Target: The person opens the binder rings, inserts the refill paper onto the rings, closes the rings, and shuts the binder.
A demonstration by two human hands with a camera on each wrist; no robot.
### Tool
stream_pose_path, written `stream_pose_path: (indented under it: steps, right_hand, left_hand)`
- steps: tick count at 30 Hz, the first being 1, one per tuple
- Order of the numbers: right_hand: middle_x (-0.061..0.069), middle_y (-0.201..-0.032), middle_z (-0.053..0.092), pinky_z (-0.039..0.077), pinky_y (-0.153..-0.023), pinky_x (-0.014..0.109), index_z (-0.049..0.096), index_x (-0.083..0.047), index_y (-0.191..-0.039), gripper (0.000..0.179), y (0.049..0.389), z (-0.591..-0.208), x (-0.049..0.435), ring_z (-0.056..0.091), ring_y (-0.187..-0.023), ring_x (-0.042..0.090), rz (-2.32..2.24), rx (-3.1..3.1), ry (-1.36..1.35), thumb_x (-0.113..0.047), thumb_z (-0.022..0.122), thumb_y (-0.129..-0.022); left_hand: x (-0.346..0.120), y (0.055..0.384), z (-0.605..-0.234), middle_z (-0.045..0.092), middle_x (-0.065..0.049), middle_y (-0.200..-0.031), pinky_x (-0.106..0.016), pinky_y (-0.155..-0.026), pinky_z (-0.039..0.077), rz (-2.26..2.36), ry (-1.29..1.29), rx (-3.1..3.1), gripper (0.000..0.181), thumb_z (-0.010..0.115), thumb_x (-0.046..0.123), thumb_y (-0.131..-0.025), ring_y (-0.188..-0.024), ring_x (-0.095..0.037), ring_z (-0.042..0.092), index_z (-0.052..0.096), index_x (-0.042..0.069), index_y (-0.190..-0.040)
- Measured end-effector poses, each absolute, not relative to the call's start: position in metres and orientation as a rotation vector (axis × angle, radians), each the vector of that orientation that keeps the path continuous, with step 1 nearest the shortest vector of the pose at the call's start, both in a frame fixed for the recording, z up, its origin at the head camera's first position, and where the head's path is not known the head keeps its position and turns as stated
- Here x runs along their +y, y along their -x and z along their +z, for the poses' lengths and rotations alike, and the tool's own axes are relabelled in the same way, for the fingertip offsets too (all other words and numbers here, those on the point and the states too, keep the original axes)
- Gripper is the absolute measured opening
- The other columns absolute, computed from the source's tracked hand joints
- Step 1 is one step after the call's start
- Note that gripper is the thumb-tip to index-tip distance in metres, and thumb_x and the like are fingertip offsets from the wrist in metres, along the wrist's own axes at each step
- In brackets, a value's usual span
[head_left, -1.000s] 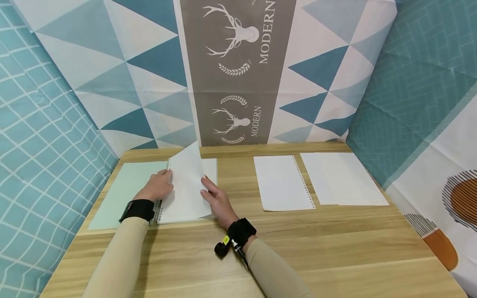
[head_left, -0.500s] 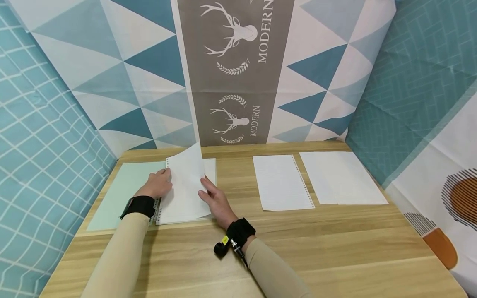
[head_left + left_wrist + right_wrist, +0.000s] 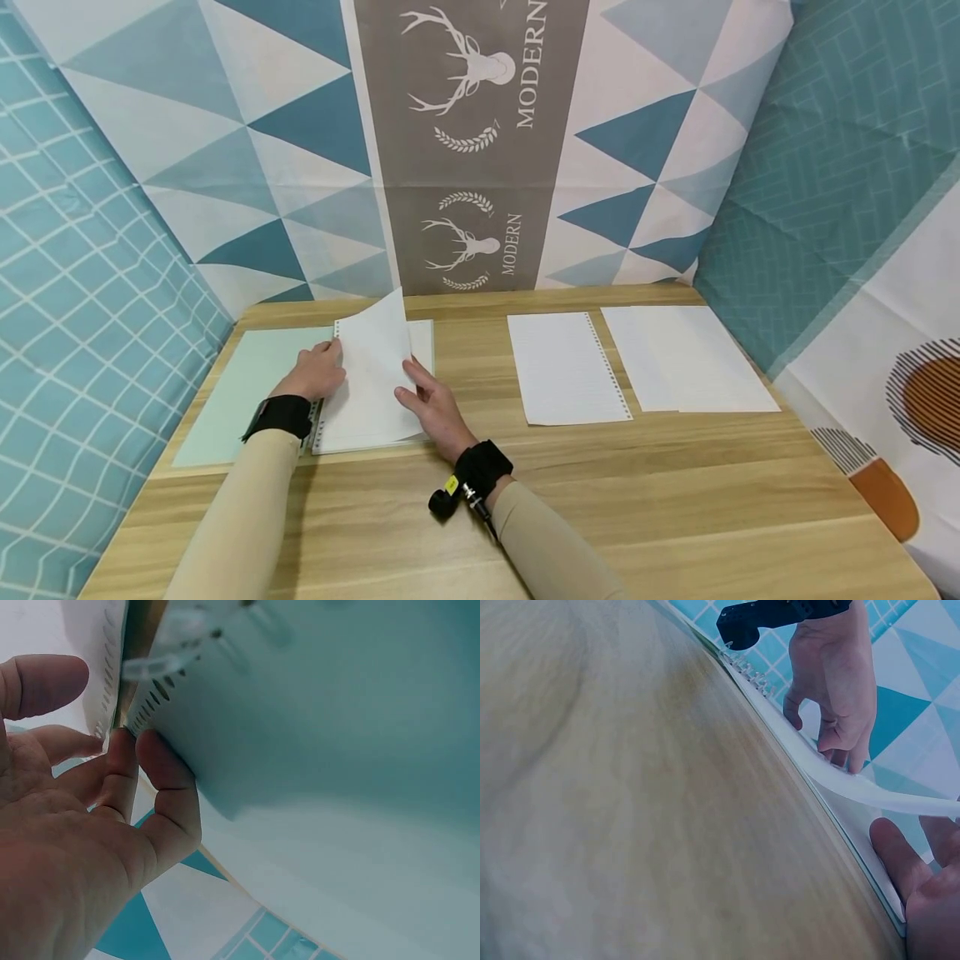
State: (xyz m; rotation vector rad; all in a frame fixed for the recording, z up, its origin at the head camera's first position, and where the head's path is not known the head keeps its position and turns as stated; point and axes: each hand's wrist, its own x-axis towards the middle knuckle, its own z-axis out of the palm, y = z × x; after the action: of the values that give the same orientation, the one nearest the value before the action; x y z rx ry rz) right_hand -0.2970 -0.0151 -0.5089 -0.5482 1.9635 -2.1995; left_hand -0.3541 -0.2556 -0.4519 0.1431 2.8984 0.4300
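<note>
Notebook (image 3: 247, 379) lies open on the table (image 3: 360, 533), left side. Left hand (image 3: 311, 372) at the binding, fingers curled by the punched edge (can't tell if gripping). Right hand (image 3: 438, 410) at the raised page's (image 3: 371, 375) outer edge; can't tell if pinching.

Notebook pgs (image 3: 373, 379): smooth matt paper. Tabletop (image 3: 675, 500): wood-grain, sl. sheen. Backdrop (image 3: 457, 179): matt cloth, lt. creases.

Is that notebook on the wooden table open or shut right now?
Open: its green cover lies flat to the left, white pages show beside it, and one sheet curves upward at its right side.
</note>
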Motion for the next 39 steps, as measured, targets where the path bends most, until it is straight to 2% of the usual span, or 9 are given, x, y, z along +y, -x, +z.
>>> stream_pose_path:
  steps: [7,17,22,30,39]
  right_hand:
    - [-0.003,-0.168,0.027,0.022,-0.128,0.037,0.042,-0.009,-0.155,0.059,0.2963,-0.5107,-0.0160,0.024,-0.157,0.013,-2.191,1.984,0.545,-0.028,0.061,-0.102]
    - [0.007,-0.165,0.036,0.022,-0.128,0.039,0.048,-0.007,-0.151,0.055,0.2967,-0.5104,-0.0170,0.026,-0.157,0.018,-2.260,1.970,0.506,-0.025,0.061,-0.101]
    - [0.009,-0.165,0.035,0.022,-0.128,0.040,0.048,-0.007,-0.151,0.054,0.2964,-0.5105,-0.0166,0.026,-0.157,0.020,-2.278,1.964,0.494,-0.025,0.061,-0.101]
    - [0.006,-0.166,0.034,0.022,-0.128,0.039,0.046,-0.009,-0.153,0.059,0.2958,-0.5107,-0.0160,0.025,-0.157,0.018,-2.254,1.988,0.474,-0.030,0.063,-0.100]
    - [0.001,-0.168,0.029,0.021,-0.128,0.038,0.041,-0.013,-0.156,0.062,0.2967,-0.5112,-0.0131,0.022,-0.157,0.014,-2.180,2.020,0.533,-0.033,0.061,-0.101]
  left_hand:
    - [-0.2581,0.3525,-0.4523,0.017,-0.041,-0.159,-0.072,-0.115,0.024,0.445,-0.177,2.896,0.064,0.033,0.011,-0.102,-0.140,-0.065,0.018,0.013,-0.010,-0.159]
    - [-0.2570,0.3549,-0.4482,0.016,-0.041,-0.158,-0.072,-0.114,0.026,0.442,-0.154,2.873,0.065,0.033,0.013,-0.102,-0.139,-0.063,0.020,0.011,-0.006,-0.161]
    - [-0.2561,0.3552,-0.4483,0.014,-0.040,-0.160,-0.071,-0.116,0.024,0.442,-0.119,2.869,0.067,0.032,0.014,-0.102,-0.142,-0.063,0.018,0.009,-0.007,-0.160]
    - [-0.2576,0.3554,-0.4510,0.012,-0.038,-0.162,-0.071,-0.117,0.022,0.482,-0.074,2.850,0.069,0.033,0.013,-0.099,-0.145,-0.062,0.014,0.008,-0.005,-0.161]
    - [-0.2576,0.3563,-0.4491,0.011,-0.038,-0.162,-0.068,-0.120,0.019,0.470,-0.065,2.846,0.070,0.033,0.014,-0.099,-0.146,-0.061,0.014,0.006,-0.012,-0.158]
